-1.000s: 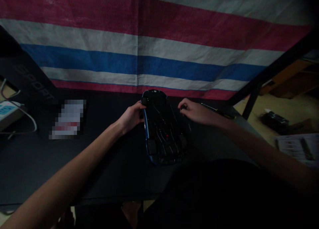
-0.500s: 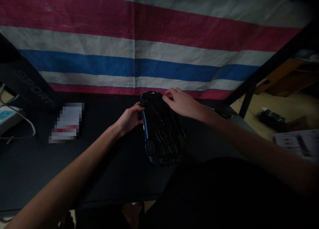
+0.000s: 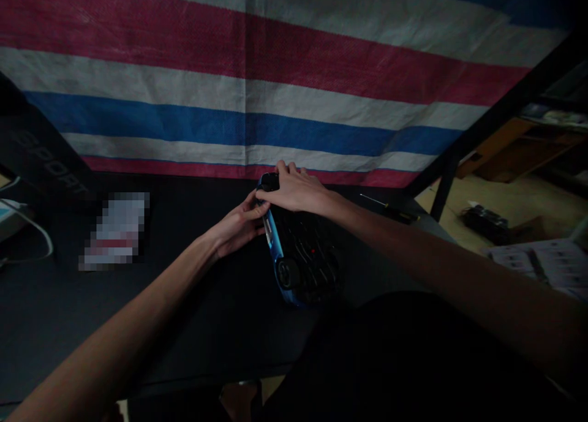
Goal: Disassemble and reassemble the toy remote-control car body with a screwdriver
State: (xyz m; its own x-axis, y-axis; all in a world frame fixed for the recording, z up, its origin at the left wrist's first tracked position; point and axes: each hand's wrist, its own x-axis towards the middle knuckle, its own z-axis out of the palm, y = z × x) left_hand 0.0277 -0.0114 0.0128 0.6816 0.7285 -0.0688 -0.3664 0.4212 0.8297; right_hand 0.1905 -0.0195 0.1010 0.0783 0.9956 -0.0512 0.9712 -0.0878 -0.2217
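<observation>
A blue toy car [image 3: 309, 259] lies upside down on the dark table [image 3: 202, 312], its black underside and a small red dot facing up. My left hand [image 3: 237, 227] grips its left side near the far wheel, thumb on top and fingers along the blue body. Reaching across the far end, my right hand [image 3: 296, 190] holds the car with its thumb at the far left wheel, close to my left thumb. That hand hides much of the far underside. The car's near left wheel [image 3: 288, 274] shows plainly.
To the right lies a screwdriver [image 3: 397, 214] with a thin shaft. A blurred-out flat item [image 3: 116, 232] lies left of my left hand. Beyond it are a power strip with a white cable [image 3: 43, 226] and a dark "SPORT" box [image 3: 48, 162]. A striped sheet [image 3: 184, 123] hangs behind.
My right hand has moved left over the car's far end, its thumb now at the far left wheel. The car has tilted slightly, showing more of its blue left side.
</observation>
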